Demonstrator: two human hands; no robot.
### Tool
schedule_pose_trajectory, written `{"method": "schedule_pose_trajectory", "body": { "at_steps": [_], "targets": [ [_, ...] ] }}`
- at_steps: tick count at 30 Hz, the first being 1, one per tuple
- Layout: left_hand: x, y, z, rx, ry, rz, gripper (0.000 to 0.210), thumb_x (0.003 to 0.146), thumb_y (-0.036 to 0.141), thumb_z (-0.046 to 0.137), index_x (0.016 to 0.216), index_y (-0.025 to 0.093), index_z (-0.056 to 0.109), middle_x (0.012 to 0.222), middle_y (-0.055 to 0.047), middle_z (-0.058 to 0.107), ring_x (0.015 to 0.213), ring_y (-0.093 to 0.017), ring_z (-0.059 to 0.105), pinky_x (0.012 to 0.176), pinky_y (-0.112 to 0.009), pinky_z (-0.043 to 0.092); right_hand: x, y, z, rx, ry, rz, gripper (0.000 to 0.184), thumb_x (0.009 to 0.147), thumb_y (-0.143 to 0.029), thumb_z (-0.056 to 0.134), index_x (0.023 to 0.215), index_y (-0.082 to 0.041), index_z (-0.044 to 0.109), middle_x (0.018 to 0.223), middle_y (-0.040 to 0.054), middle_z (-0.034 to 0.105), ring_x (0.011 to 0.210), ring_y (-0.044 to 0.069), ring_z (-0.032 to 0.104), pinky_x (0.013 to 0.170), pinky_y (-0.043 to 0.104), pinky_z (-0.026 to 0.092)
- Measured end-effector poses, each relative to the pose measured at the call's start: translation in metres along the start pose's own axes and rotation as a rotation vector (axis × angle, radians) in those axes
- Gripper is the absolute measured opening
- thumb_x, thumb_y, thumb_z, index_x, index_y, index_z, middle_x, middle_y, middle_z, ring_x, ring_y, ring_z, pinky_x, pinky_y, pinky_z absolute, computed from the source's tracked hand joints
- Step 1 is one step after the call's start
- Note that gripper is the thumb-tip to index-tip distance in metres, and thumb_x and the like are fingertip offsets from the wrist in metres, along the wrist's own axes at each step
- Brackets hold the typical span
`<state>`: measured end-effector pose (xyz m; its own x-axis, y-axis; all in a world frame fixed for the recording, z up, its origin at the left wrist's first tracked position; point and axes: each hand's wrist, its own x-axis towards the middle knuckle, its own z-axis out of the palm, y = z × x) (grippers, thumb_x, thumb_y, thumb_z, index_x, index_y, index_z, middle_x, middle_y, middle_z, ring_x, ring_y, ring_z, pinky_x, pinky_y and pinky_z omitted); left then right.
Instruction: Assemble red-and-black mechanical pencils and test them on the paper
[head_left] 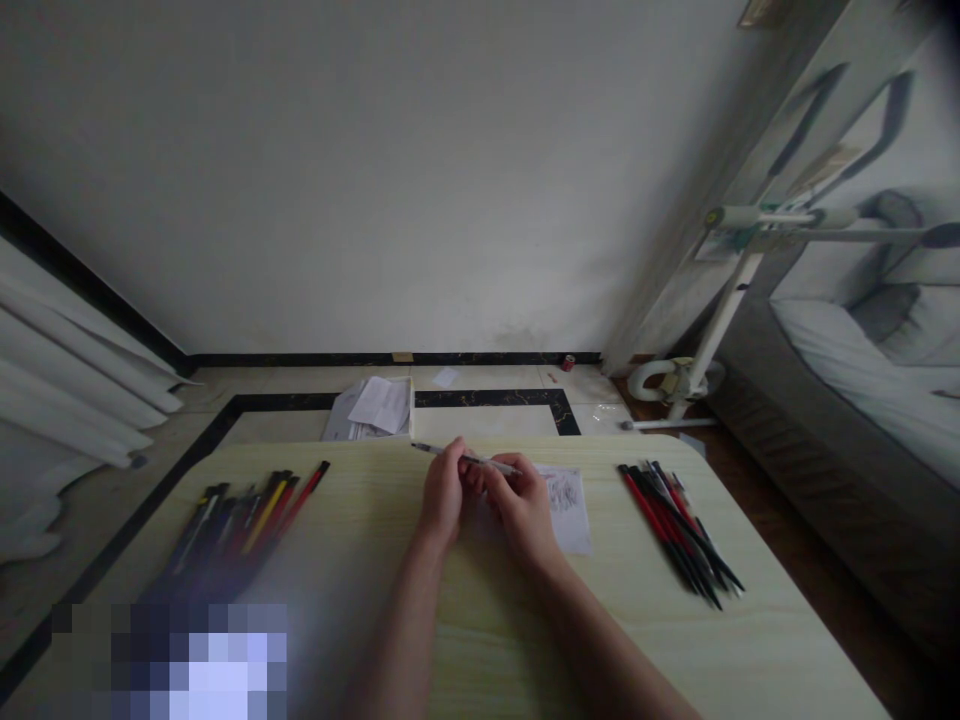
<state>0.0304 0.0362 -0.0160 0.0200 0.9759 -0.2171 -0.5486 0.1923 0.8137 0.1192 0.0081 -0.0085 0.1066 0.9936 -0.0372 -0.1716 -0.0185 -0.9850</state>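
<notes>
Over the far middle of the table, my left hand and my right hand are both closed on one slim pen. The pen lies nearly level, one end sticking out to the left past my left fingers and the other end at my right fingers. Its exact parts are partly hidden by the fingers. Under and beside my right hand is a sheet of white paper with dark scribbles. To the right lies a bunch of red and black pens. A second group of pens, red, yellow and dark, lies to the left, partly blurred.
The pale wooden table has its far edge just beyond my hands. On the floor behind it stands a box of papers. A red can is near the wall. Exercise equipment and a sofa stand on the right.
</notes>
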Motion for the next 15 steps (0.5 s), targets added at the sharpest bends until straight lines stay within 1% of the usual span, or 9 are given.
{"method": "schedule_pose_trajectory", "body": {
  "at_steps": [4,9,12,15],
  "targets": [
    [0.0,0.0,0.0002,-0.013,-0.006,0.009,0.034,0.074,0.037,0.047,0.05,0.019,0.031,0.044,0.005,0.033,0.04,-0.008,0.034,0.042,-0.022,0.029,0.0007,-0.0005,0.0007,0.022,-0.004,-0.008,0.021,0.071,-0.034,0.061,0.077,-0.016,0.051,0.056,-0.0024,0.055,0.043,0.007,0.045,0.037,0.016,0.031],
    [0.0013,-0.0013,-0.0012,-0.003,-0.015,-0.004,0.034,0.074,0.036,0.047,0.049,0.019,0.032,0.043,0.005,0.034,0.039,-0.008,0.035,0.042,-0.022,0.029,0.0012,-0.0042,0.0015,0.006,0.024,0.037,0.026,0.069,-0.037,0.062,0.081,-0.016,0.049,0.05,-0.0048,0.052,0.038,0.006,0.04,0.034,0.015,0.029],
    [0.0018,-0.0016,-0.0014,-0.015,-0.004,-0.009,0.034,0.074,0.037,0.048,0.049,0.019,0.033,0.042,0.005,0.034,0.038,-0.008,0.035,0.041,-0.022,0.029,0.0019,-0.0035,0.0005,-0.014,0.047,0.042,0.027,0.071,-0.041,0.06,0.076,-0.016,0.05,0.048,-0.0051,0.05,0.036,0.006,0.039,0.033,0.015,0.028],
    [0.0014,-0.0013,-0.0012,-0.024,-0.005,-0.001,0.034,0.074,0.037,0.049,0.05,0.019,0.033,0.042,0.005,0.034,0.038,-0.008,0.036,0.04,-0.022,0.029,0.0024,-0.0011,-0.0008,-0.034,0.041,0.033,0.029,0.072,-0.044,0.058,0.069,-0.015,0.052,0.046,-0.0041,0.049,0.036,0.005,0.038,0.033,0.016,0.028]
  ]
}}
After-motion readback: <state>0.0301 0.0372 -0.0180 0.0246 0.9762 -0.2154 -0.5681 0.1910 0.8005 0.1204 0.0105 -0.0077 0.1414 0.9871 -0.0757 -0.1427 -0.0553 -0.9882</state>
